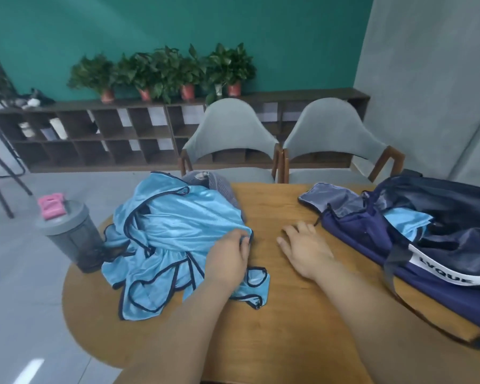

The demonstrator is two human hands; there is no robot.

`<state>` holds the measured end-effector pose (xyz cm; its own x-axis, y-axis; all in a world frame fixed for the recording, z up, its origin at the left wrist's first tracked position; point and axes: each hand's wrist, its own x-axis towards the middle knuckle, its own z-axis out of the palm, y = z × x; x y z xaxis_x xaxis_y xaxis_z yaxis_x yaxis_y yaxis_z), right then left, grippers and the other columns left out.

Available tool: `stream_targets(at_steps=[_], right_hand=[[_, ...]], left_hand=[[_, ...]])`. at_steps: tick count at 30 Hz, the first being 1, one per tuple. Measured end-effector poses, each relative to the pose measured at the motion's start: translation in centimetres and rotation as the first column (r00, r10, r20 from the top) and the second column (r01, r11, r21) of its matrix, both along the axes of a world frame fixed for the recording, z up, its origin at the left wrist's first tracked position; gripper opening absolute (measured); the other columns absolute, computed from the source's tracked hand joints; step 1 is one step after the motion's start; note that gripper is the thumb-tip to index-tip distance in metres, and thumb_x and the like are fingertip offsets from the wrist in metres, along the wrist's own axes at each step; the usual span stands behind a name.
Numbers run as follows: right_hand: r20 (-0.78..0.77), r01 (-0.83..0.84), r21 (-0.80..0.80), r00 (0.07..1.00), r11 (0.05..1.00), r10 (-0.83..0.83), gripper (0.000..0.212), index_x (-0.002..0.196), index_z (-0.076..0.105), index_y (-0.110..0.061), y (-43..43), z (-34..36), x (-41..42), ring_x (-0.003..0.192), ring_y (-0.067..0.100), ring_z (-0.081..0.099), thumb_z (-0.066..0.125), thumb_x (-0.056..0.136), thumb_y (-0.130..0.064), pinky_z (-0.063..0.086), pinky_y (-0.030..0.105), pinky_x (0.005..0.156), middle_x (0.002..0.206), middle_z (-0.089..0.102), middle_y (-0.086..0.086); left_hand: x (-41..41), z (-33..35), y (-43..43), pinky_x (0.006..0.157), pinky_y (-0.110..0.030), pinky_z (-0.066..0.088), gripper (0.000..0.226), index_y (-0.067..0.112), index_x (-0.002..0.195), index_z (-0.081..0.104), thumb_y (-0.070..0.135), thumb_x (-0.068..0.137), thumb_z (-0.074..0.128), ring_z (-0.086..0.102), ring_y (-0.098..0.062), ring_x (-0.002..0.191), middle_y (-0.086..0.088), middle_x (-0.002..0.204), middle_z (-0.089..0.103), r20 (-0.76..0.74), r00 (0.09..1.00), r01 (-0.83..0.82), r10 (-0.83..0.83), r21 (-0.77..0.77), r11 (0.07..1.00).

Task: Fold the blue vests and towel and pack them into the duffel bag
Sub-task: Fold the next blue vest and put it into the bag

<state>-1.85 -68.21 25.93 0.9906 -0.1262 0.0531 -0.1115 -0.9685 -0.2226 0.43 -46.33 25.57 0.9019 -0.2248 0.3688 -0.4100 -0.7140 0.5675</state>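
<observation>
A crumpled heap of light blue vests with dark trim lies on the left half of the round wooden table. A grey towel peeks out behind the heap. My left hand pinches the right edge of the top vest. Between the heap and the bag, my right hand lies flat on the bare wood with its fingers spread. The navy duffel bag lies open on the right, and a folded blue vest shows inside its mouth.
A grey shaker bottle with a pink cap stands at the table's left edge, touching the vests. Two grey chairs are pushed in at the far side. A low shelf with potted plants runs along the green wall.
</observation>
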Motion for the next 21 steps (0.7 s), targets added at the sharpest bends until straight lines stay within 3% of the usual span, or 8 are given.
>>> stream_targets(at_steps=[4, 6, 8, 10, 13, 16, 18, 21], right_hand=[[0.041, -0.186, 0.426, 0.982, 0.885, 0.187, 0.081, 0.161, 0.026, -0.034, 6.7, 1.7, 0.8, 0.142, 0.024, 0.044, 0.050, 0.094, -0.073, 0.041, 0.043, 0.114, 0.161, 0.037, -0.002], [-0.027, -0.230, 0.399, 0.965, 0.888, 0.262, 0.094, 0.162, 0.021, -0.036, 9.4, 1.8, 1.0, 0.140, 0.026, 0.047, 0.068, 0.086, -0.066, 0.045, 0.044, 0.111, 0.161, 0.039, 0.000], [-0.052, -0.284, 0.149, 0.954, 0.947, 0.295, 0.069, 0.154, 0.037, -0.034, 11.4, 1.7, 1.6, 0.123, 0.029, 0.059, 0.069, 0.093, -0.035, 0.053, 0.045, 0.098, 0.145, 0.055, 0.003], [0.068, -0.279, 0.020, 0.959, 0.960, 0.277, 0.047, 0.136, 0.058, -0.028, 12.9, 2.4, 2.2, 0.107, 0.032, 0.065, 0.056, 0.093, -0.009, 0.056, 0.044, 0.086, 0.122, 0.060, 0.002], [0.327, -0.280, 0.206, 0.923, 0.938, 0.204, 0.036, 0.131, 0.064, -0.019, 14.2, 6.8, 2.7, 0.099, 0.031, 0.065, 0.053, 0.099, -0.006, 0.052, 0.040, 0.084, 0.115, 0.065, 0.005], [0.437, -0.328, 0.474, 0.893, 0.817, 0.105, 0.025, 0.119, 0.066, -0.024, 14.9, 13.7, 2.9, 0.091, 0.019, 0.064, 0.052, 0.102, -0.011, 0.043, 0.030, 0.072, 0.103, 0.072, 0.000], [0.508, -0.404, 0.533, 0.855, 0.744, 0.100, 0.024, 0.110, 0.065, -0.026, 15.3, 18.1, 2.8, 0.086, 0.012, 0.062, 0.050, 0.102, -0.010, 0.044, 0.026, 0.068, 0.099, 0.072, -0.004], [0.630, -0.522, 0.584, 0.774, 0.621, 0.059, 0.024, 0.110, 0.064, -0.024, 15.6, 23.8, 2.3, 0.085, -0.002, 0.060, 0.047, 0.105, -0.009, 0.045, 0.019, 0.071, 0.101, 0.068, -0.009]], left_hand=[[1.2, 1.0, 3.1, 0.083, -0.047, 0.053, 0.027, 0.013, 0.122, 0.067, 0.008, 0.098, 0.056, 0.063, -0.031, 0.098, -0.007, 0.106, 0.068, 0.180, 0.981, -0.083, 0.073, 0.048, 0.995], [1.6, 1.3, 5.3, 0.085, -0.047, 0.050, 0.040, 0.013, 0.124, 0.065, 0.000, 0.087, 0.059, 0.056, -0.032, 0.102, -0.008, 0.111, 0.061, 0.232, 0.962, -0.181, 0.146, 0.139, 0.974], [1.7, 1.4, 7.6, 0.091, -0.046, 0.048, 0.047, 0.013, 0.128, 0.062, -0.001, 0.084, 0.059, 0.052, -0.033, 0.107, -0.009, 0.119, 0.056, 0.223, 0.954, -0.245, 0.200, 0.196, 0.949], [1.9, 1.5, 9.8, 0.097, -0.046, 0.048, 0.043, 0.012, 0.134, 0.058, 0.008, 0.092, 0.059, 0.052, -0.034, 0.116, -0.010, 0.128, 0.054, 0.215, 0.955, -0.251, 0.203, 0.228, 0.941], [1.8, 2.7, 11.8, 0.109, -0.045, 0.044, 0.048, 0.015, 0.145, 0.051, 0.044, 0.107, 0.046, 0.048, -0.028, 0.133, -0.005, 0.143, 0.053, 0.215, 0.966, -0.182, 0.142, 0.179, 0.967], [1.9, 5.2, 12.7, 0.118, -0.041, 0.036, 0.067, 0.019, 0.152, 0.042, 0.064, 0.103, 0.048, 0.041, -0.021, 0.142, 0.001, 0.151, 0.049, 0.202, 0.977, -0.098, 0.070, 0.128, 0.987], [2.6, 6.9, 13.2, 0.116, -0.043, 0.040, 0.071, 0.017, 0.152, 0.040, 0.058, 0.098, 0.062, 0.043, -0.025, 0.139, -0.002, 0.148, 0.051, 0.238, 0.964, -0.161, 0.117, 0.175, 0.971], [4.0, 10.1, 14.3, 0.094, -0.048, 0.049, 0.045, 0.013, 0.136, 0.049, 0.032, 0.098, 0.065, 0.055, -0.035, 0.116, -0.010, 0.127, 0.059, 0.199, 0.938, -0.328, 0.285, 0.238, 0.914]])
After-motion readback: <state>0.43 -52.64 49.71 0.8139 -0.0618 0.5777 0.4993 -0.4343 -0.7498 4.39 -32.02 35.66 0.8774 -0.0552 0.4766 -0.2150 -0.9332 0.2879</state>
